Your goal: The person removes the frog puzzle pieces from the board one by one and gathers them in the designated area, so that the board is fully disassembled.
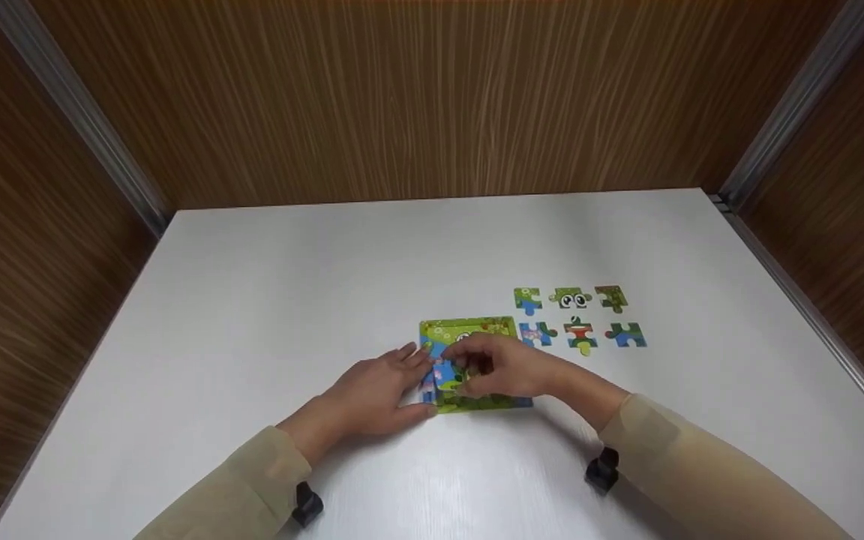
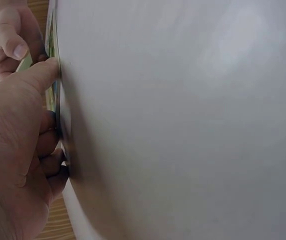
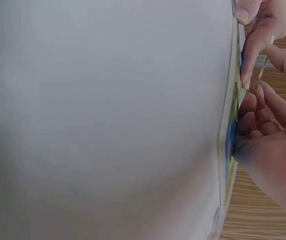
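Observation:
A shallow puzzle board (image 1: 477, 409) with a green, blue-cornered frame lies flat on the table, partly covered by both hands. At its left edge rests my left hand (image 1: 379, 394), its fingers reaching over the frame and its thumb at the lower left corner. My right hand (image 1: 503, 367) is above the board and pinches a jigsaw piece (image 1: 445, 376), mostly blue with some green, between thumb and fingers. In the right wrist view this piece (image 3: 262, 70) is tilted, standing on edge over the board. The right hand hides much of the board's middle.
Loose jigsaw pieces lie in two rows to the right of the board, among them one with two cartoon eyes (image 1: 571, 299) and one with a red mouth (image 1: 579, 334). The white table (image 1: 289, 277) is bordered by wood-grain panels (image 1: 432, 97) at the back and sides.

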Action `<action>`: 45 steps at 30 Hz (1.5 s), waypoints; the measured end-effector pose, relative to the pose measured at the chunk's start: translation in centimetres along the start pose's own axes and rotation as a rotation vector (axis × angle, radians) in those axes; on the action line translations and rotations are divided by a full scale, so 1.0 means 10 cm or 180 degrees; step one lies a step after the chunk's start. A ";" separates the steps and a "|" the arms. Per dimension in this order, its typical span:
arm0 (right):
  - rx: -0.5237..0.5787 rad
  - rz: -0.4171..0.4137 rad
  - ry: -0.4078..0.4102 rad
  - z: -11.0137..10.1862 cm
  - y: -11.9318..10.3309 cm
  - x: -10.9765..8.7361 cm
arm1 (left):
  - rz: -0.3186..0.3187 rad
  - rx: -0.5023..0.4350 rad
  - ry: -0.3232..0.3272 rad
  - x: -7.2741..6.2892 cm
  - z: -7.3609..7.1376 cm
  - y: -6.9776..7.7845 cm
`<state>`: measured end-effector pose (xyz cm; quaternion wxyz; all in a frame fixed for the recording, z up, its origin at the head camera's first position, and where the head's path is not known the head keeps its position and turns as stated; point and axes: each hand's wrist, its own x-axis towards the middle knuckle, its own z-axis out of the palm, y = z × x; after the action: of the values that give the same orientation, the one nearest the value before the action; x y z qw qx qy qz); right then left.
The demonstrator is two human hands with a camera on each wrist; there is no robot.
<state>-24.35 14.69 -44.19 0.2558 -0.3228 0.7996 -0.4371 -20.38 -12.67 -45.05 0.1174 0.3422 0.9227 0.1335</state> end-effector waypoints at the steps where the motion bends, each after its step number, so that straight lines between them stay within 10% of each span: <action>1: -0.0024 -0.0014 0.0032 -0.01 -0.02 0.00 | 0.0004 0.0007 0.0002 0.00 0.00 0.00; 16: -0.0493 -0.0244 0.0504 -0.26 -0.14 -0.24 | 0.0022 -0.0054 0.0034 0.03 0.00 -0.06; 29: -0.0855 0.0092 0.0728 -0.47 0.12 -0.73 | -0.0031 -0.0110 0.0027 0.03 0.01 -0.11; 45: -0.0949 0.0289 0.0656 -0.51 0.35 -0.88 | -0.0023 -0.0130 0.0080 0.01 0.00 -0.15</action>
<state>-23.09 25.32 -43.58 0.1413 -0.2742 0.8912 -0.3325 -21.35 -13.66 -45.55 0.1133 0.3347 0.9224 0.1562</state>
